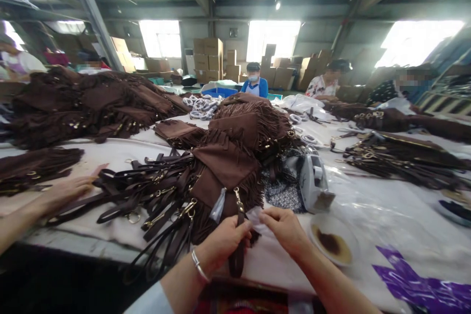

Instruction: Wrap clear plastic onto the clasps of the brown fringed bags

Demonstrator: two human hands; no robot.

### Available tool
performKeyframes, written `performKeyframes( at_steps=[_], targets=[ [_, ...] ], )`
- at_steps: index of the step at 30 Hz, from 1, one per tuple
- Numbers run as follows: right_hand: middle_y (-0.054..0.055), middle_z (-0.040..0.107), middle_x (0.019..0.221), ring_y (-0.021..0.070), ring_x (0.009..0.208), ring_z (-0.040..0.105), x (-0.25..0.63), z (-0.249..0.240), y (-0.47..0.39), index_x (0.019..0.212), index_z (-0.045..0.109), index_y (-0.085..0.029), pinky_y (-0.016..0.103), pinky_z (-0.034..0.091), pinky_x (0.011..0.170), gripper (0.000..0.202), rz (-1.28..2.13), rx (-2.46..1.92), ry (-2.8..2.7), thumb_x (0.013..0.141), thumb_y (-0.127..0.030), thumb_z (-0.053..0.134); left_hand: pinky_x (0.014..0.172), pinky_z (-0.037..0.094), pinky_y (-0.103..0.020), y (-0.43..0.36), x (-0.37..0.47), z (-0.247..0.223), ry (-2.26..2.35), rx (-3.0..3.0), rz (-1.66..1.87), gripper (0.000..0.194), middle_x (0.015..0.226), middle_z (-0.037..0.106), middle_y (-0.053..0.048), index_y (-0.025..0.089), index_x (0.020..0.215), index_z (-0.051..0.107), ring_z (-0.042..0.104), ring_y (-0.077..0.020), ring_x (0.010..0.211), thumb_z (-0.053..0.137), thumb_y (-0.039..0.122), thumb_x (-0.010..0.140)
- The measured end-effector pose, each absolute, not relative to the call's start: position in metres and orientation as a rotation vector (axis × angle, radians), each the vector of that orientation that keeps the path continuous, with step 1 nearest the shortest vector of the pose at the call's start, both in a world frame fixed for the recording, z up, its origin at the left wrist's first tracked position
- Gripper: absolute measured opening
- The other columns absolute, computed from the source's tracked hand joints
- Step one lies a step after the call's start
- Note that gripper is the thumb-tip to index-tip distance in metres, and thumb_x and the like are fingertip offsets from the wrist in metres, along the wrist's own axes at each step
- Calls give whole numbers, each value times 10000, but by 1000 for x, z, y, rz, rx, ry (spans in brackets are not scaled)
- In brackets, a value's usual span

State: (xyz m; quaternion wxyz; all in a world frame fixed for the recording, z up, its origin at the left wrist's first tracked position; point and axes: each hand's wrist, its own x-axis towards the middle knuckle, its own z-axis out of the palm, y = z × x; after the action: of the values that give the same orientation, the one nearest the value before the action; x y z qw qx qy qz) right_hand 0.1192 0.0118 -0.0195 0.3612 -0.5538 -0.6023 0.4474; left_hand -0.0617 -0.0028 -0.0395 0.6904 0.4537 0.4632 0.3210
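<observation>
My left hand (225,236), a bangle on its wrist, grips a dark brown strap (237,261) whose gold clasp (239,198) reaches up onto a brown fringed bag (231,164). Between the fingertips of my right hand (284,225) is a thin, whitish clear piece of plastic film (254,217); its near end touches or lies close to the strap. Another strip of plastic film (218,206) hangs on the bag, left of the clasp. Many dark brown straps with gold hardware (154,191) lie heaped to the left of the bag.
A tape dispenser (312,181) stands to the right, behind a bowl (333,243) with brown contents. Purple plastic (419,279) lies at the near right. A co-worker's hand (71,189) reaches in at left. Piled brown bags (91,100) cover the far left; several people sit beyond.
</observation>
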Motion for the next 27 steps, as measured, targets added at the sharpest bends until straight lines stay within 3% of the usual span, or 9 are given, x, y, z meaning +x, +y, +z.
performKeyframes(
  at_steps=[4,8,11,15,22,27],
  targets=[
    [11,610,608,146,608,498,135,-21,-10,686,714,-137,252,357,582,342,1316,-1473,-1429,744,-468,647,604,383,-218,-20,-82,-23,966,1155,553,320,768,634,-21,131,864,703,506,-109,655,683,433,761],
    [7,591,619,144,626,478,135,-28,-33,691,705,-139,253,345,595,344,1349,-1512,-1424,751,-473,648,474,305,-201,-12,-89,-2,1008,1083,674,335,636,580,4,125,906,713,424,-74,502,702,415,738],
    [-1,550,590,133,600,440,128,-33,-44,680,689,-139,250,323,568,367,1354,-1557,-1407,769,-489,628,497,351,-199,-1,-81,7,1061,1070,865,271,624,590,-7,120,837,711,470,-86,526,716,366,725],
    [-6,523,578,126,585,402,124,-34,-51,716,700,-137,248,301,542,368,1373,-1564,-1347,772,-493,624,531,406,-208,1,-65,5,1105,1175,934,180,662,639,-31,129,760,716,540,-120,593,687,305,738],
    [-20,492,555,115,574,378,122,-36,-53,696,697,-127,243,287,547,358,1427,-1521,-1291,753,-478,651,617,453,-207,-6,-64,-6,1143,1250,1055,131,741,704,-16,155,815,738,597,-136,682,657,243,763],
    [-7,548,583,119,579,402,119,-41,-52,748,726,-128,241,297,547,362,1454,-1517,-1236,765,-482,649,675,481,-230,-10,-67,-12,1087,1227,1036,158,815,723,-26,160,878,742,625,-159,743,648,242,782]
  ],
)
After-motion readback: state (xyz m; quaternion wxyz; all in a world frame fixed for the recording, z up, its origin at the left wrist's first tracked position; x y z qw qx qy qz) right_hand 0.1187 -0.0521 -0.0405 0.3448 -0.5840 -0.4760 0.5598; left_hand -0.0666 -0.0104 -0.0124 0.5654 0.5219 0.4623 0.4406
